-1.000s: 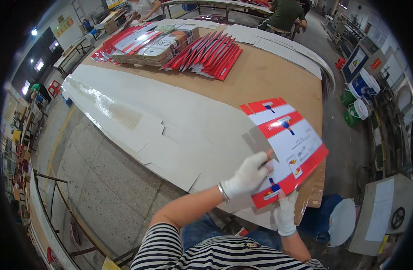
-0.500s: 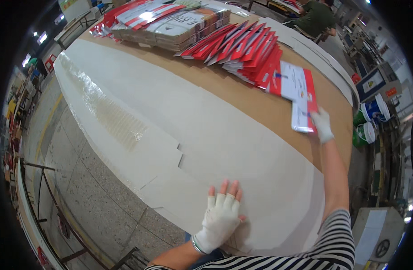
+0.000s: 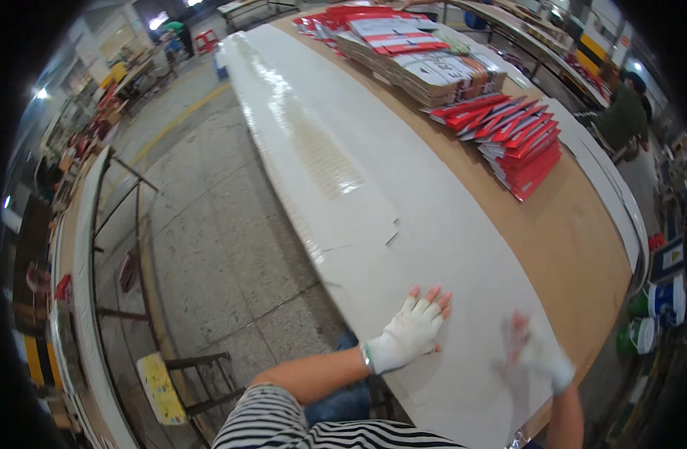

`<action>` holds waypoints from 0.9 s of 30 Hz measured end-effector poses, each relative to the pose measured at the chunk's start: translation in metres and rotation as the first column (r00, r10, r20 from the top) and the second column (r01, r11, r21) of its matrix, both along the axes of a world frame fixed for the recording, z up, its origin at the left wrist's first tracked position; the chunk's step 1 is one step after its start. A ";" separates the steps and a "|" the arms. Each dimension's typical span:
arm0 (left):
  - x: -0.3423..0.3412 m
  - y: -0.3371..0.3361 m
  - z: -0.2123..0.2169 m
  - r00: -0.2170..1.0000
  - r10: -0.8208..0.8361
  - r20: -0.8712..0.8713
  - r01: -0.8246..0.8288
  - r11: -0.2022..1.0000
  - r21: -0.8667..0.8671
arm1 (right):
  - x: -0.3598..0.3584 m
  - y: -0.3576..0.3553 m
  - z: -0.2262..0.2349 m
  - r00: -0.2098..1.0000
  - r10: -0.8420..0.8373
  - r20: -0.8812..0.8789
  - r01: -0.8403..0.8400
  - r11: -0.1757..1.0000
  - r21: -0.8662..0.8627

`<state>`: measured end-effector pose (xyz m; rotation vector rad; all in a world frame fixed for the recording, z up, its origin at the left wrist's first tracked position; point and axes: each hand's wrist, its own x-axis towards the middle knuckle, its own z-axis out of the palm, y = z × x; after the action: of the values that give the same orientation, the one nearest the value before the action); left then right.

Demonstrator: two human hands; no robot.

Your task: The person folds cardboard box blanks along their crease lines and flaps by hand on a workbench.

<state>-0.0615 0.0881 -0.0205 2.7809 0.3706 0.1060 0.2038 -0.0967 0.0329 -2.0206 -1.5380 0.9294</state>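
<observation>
My left hand (image 3: pixel 411 333), in a white fingerless glove, lies flat with fingers spread on a large white cardboard sheet (image 3: pixel 373 187) that covers the near half of the long table. My right hand (image 3: pixel 538 352), also gloved, is blurred by motion just above the same sheet to the right; it holds nothing. A fanned row of flat red and white cartons (image 3: pixel 511 135) lies on the brown tabletop (image 3: pixel 583 232) far ahead of my right hand.
Taller stacks of flat printed cartons (image 3: pixel 425 56) stand at the table's far end. A person in green (image 3: pixel 624 112) sits beyond the right edge. A metal frame (image 3: pixel 126 247) and a yellow stool (image 3: pixel 164 385) stand on the concrete floor to the left. Buckets (image 3: pixel 654 314) sit at the right.
My right hand has let go of the red and white carton on the fanned row and come back to the white sheet near me. My left hand stays pressed flat.
</observation>
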 end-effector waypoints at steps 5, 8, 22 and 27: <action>0.011 -0.003 -0.003 0.999 -0.033 -0.004 0.033 0.999 0.016 | -0.145 -0.176 0.020 0.811 0.366 0.457 -0.312 0.931 -0.191; 0.004 -0.001 -0.005 0.999 -0.011 -0.043 0.012 0.999 0.035 | -0.182 -0.224 -0.002 0.693 0.332 0.640 -0.213 0.942 -0.258; -0.023 -0.034 0.063 0.899 -0.418 -0.131 0.435 0.885 0.162 | -0.176 -0.248 0.024 0.727 -0.585 0.359 0.378 0.778 0.501; 0.009 -0.034 0.020 0.907 -0.420 -0.029 0.419 0.908 -0.022 | -0.181 -0.271 -0.015 0.718 -0.610 0.336 0.407 0.759 0.508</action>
<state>-0.0525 0.0544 -0.0001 2.7793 -0.2254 -0.0471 0.0226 -0.3677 0.0178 -2.2686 -1.1127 -0.1385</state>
